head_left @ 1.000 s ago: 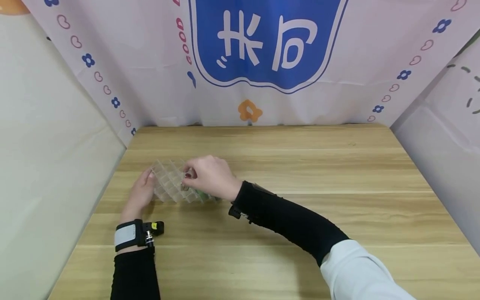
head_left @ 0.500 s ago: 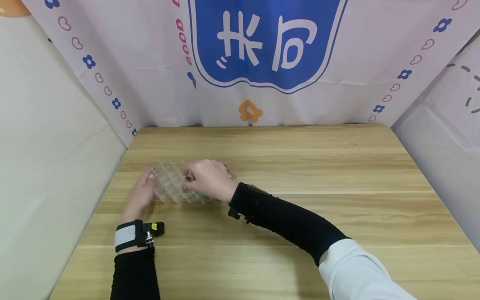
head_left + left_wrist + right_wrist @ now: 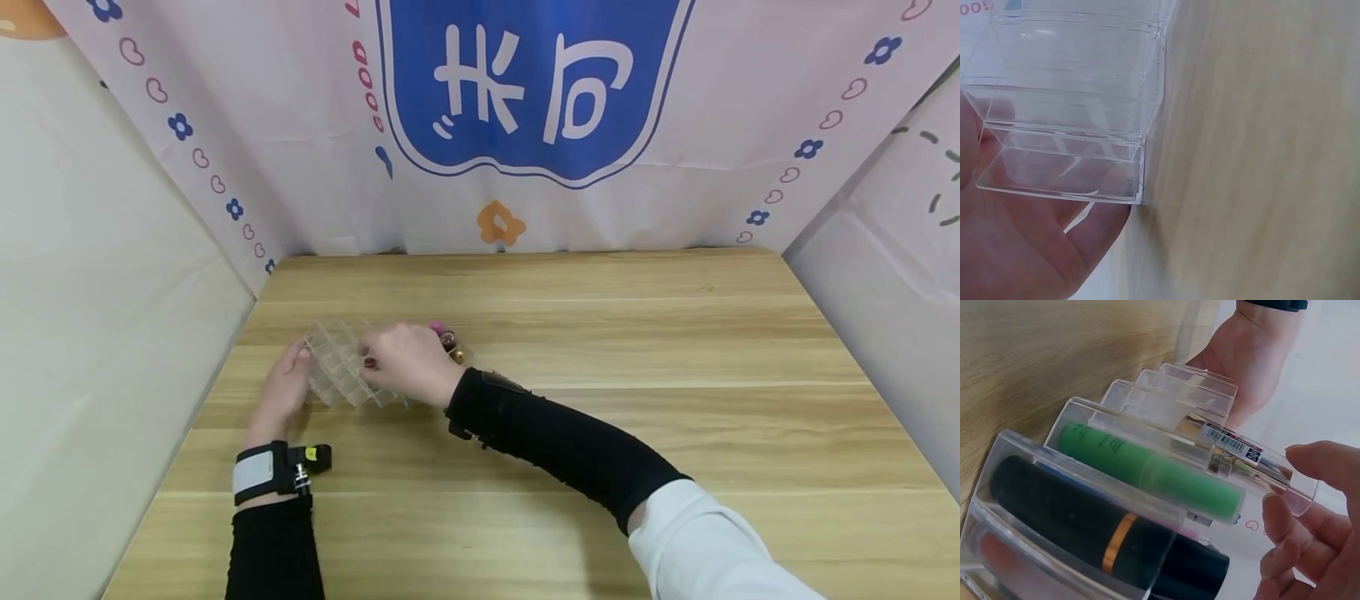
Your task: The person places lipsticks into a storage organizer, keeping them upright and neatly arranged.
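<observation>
A clear plastic organizer (image 3: 333, 367) with diamond-shaped slots lies on the left part of the wooden table. My left hand (image 3: 285, 383) grips its left end, with fingers behind the clear wall (image 3: 1060, 169) in the left wrist view. Over the middle slots, my right hand (image 3: 412, 360) pinches a clear-cased lipstick (image 3: 1232, 445) by its outer end; a barcode label shows on it, and its inner part sits within a slot. Beside it, in the right wrist view, a green tube (image 3: 1147, 465) and a black tube with a gold band (image 3: 1054, 509) occupy neighbouring slots.
Past my right hand, a pink item (image 3: 437, 327) and a gold-ended one (image 3: 458, 356) show at the organizer's right end. The slots near my left hand hold nothing. A printed cloth (image 3: 322, 192) hangs behind the table (image 3: 600, 333).
My right hand has moved slightly left and toward me, and the lipstick has slid deeper into the slot. Items at the organizer's right end have come into sight. My left hand stays put.
</observation>
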Motion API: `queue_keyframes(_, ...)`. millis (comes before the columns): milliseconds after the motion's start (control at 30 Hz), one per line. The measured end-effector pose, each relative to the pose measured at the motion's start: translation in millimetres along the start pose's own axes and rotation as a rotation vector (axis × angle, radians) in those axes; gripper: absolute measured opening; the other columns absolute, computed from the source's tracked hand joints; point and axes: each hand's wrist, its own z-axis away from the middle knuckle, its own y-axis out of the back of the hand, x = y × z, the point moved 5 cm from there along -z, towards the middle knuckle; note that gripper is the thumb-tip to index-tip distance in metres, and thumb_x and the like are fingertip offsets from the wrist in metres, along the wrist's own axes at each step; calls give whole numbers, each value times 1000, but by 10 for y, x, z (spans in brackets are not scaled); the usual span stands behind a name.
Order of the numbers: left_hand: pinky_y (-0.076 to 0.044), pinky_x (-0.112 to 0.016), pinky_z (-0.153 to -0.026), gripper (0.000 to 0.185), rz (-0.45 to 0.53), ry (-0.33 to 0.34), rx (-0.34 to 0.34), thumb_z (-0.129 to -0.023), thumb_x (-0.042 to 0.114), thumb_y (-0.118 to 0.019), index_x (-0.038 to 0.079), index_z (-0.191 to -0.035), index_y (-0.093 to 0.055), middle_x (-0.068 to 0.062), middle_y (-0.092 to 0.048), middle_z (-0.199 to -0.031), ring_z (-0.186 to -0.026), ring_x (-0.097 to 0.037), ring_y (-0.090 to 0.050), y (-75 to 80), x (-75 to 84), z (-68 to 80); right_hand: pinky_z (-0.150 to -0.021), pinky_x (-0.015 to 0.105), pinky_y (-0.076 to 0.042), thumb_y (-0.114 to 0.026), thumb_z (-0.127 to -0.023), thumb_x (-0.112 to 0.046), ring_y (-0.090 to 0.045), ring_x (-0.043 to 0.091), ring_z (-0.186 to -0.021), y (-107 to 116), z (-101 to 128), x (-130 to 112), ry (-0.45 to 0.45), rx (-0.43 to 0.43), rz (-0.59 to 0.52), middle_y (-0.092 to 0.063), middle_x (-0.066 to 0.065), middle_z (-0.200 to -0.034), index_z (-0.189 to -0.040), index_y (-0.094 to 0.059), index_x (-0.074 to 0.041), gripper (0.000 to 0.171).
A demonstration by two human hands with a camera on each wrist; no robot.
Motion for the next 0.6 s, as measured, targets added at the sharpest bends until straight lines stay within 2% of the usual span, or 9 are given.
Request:
queue_keyframes(333,-12,-70,-117,59,7,-24,-3,-107,42,-16,13,-159,-13,-20,-15,-164,-150,-47,-12,5,-36,11,-69,20,-50,-65,-92,-40,-63,6,-88,-143,-12,-50,38,-40,59,-72,-12,-101,-106,-72,-26,21)
queue_keyframes(500,-11,-70,-117,60,35,-6,-19,-106,46,-19,18,-159,-13,-14,-13,-166,-151,-45,-10,10,-66,0,-85,27,-47,-66,-91,-38,-61,8,-97,-197,-6,-59,31,-47,63,-71,-13,-106,-106,-73,-29,19)
queue_keyframes(600,-11,-71,-117,60,48,2,-23,-106,47,-21,21,-159,-13,-12,-13,-166,-151,-45,-11,17,-66,-20,-86,27,-45,-68,-89,-36,-59,8,-97,-204,-12,-54,24,-35,70,-71,-13,-104,-104,-73,-30,17)
